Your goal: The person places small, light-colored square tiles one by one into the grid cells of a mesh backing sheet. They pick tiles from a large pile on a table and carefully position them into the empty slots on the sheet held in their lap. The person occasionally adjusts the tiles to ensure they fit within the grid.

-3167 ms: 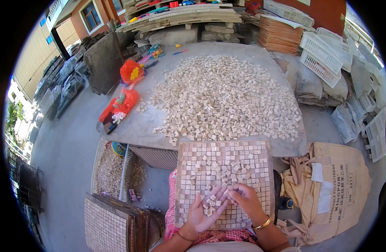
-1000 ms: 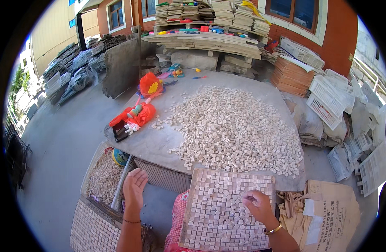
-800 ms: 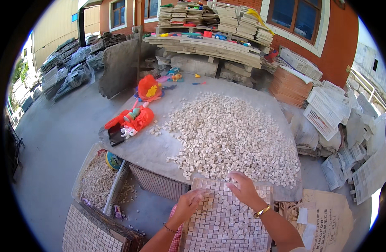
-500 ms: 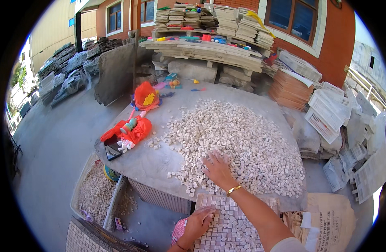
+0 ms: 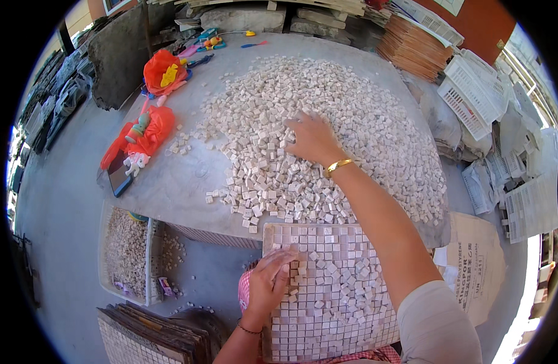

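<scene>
A wide pile of small whitish stone cubes covers much of the grey tabletop. My right hand, with a gold bangle at the wrist, rests on the middle of the pile, fingers apart and slightly curled. Close to me lies a gridded tray of square cells, many with a cube in them. More cubes lie loose on top of its right half. My left hand is closed at the tray's left side, thumb bent toward the fingers, beside a few tan cubes. Whatever its fingers hold is hidden.
Left on the table are red plastic bags, small toys and a phone. Below stands a white crate of cubes, near stacked gridded panels. White plastic baskets and a printed paper sack lie to the right.
The view has tipped down, bringing the tray more fully into sight. My right hand has moved farther into the pile, its fingers more curled. My left hand stays at the tray's left side.
</scene>
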The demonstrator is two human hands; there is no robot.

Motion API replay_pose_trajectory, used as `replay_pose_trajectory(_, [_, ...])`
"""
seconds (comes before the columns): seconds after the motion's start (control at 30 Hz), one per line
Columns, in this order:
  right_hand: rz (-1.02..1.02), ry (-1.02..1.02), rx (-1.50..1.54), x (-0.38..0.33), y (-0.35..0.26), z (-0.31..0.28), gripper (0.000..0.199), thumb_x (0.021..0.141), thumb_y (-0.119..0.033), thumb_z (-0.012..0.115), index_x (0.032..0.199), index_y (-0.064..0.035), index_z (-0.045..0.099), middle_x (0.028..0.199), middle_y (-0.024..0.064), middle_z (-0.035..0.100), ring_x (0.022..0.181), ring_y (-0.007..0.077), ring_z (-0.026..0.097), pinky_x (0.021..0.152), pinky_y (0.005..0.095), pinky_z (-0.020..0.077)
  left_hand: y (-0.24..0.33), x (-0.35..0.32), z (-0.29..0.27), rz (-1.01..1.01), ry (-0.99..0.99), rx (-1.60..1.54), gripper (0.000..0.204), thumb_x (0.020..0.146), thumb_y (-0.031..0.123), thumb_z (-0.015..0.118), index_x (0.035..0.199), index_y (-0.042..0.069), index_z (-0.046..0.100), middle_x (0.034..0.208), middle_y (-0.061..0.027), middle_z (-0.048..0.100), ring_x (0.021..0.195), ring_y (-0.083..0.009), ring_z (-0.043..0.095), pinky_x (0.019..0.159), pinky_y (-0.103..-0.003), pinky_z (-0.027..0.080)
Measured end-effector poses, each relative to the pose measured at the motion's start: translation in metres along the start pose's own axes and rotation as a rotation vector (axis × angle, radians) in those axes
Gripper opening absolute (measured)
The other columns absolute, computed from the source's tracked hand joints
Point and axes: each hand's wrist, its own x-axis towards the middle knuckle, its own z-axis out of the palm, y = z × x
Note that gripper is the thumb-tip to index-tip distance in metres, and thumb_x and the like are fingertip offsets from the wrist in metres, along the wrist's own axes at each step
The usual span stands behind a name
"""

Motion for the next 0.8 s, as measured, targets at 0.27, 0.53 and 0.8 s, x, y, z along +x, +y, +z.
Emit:
replay_pose_trajectory(0.27, [-0.015, 0.125, -0.053, -0.036, -0.018, 0.009, 0.040, 0.078, -0.037, 0.061, 0.111, -0.0143, 0.061, 0.122, 0.0167, 0.050, 0.117, 0.0358, 0.044, 0.092, 0.0520, 0.0377, -0.003, 0.000, -0.001, 0.034, -0.027, 0.045, 0.021, 0.083, 0.001, 0.051, 0.099, 0.000, 0.064, 0.100, -0.0144, 0.065, 0.101, -0.0326, 0.060, 0.095, -0.041, 0.043])
replay_pose_trajectory(0.53, [0.122, 0.068, -0.059, -0.032, -0.016, 0.007, 0.041, 0.081, -0.037, 0.060, 0.117, -0.0178, 0.058, 0.132, 0.0193, 0.043, 0.124, 0.0417, 0.038, 0.098, 0.0577, 0.0326, -0.001, 0.005, 0.001, 0.028, -0.027, 0.055, 0.018, 0.085, 0.004, 0.052, 0.097, 0.000, 0.064, 0.099, -0.0153, 0.065, 0.100, -0.0318, 0.060, 0.094, -0.040, 0.044])
replay_pose_trajectory(0.8, [0.127, 0.100, -0.027, -0.051, -0.010, 0.001, 0.043, 0.074, -0.033, 0.066, 0.112, -0.0137, 0.059, 0.120, 0.0164, 0.047, 0.097, 0.0370, 0.052, 0.081, 0.0511, 0.0436, 0.001, 0.002, 0.002, -0.004, -0.018, 0.011, 0.017, 0.084, 0.003, 0.052, 0.095, 0.001, 0.065, 0.098, -0.0154, 0.065, 0.098, -0.0310, 0.061, 0.091, -0.038, 0.045])
